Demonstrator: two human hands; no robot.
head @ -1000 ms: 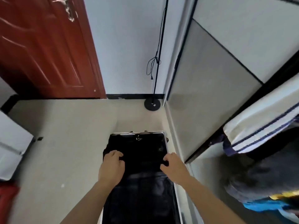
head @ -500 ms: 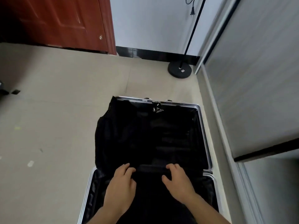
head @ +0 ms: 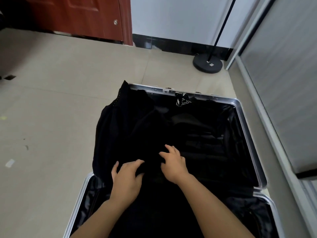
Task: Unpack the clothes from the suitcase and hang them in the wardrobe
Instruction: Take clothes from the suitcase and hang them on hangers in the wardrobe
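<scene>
An open suitcase (head: 247, 131) with a silver rim lies on the floor, both halves lined in black. A black garment (head: 123, 127) lies bunched in its far half and spills over the left rim. My left hand (head: 127, 179) grips a fold of this garment between thumb and fingers near the hinge line. Just to its right, my right hand (head: 173, 165) rests on the same cloth with fingers spread and slightly bent. More dark folded clothes (head: 202, 134) fill the rest of the far half. The wardrobe's interior is out of view.
A sliding wardrobe door (head: 284, 79) runs along the right, close to the suitcase. A black lamp base (head: 207, 63) with its pole stands in the far corner. A red-brown door (head: 77, 16) is at the far left. Beige tiled floor (head: 51, 117) lies to the left.
The view has dropped onto the suitcase and come closer. Both hands slid left across the black clothes, and my left hand has closed on a fold.
</scene>
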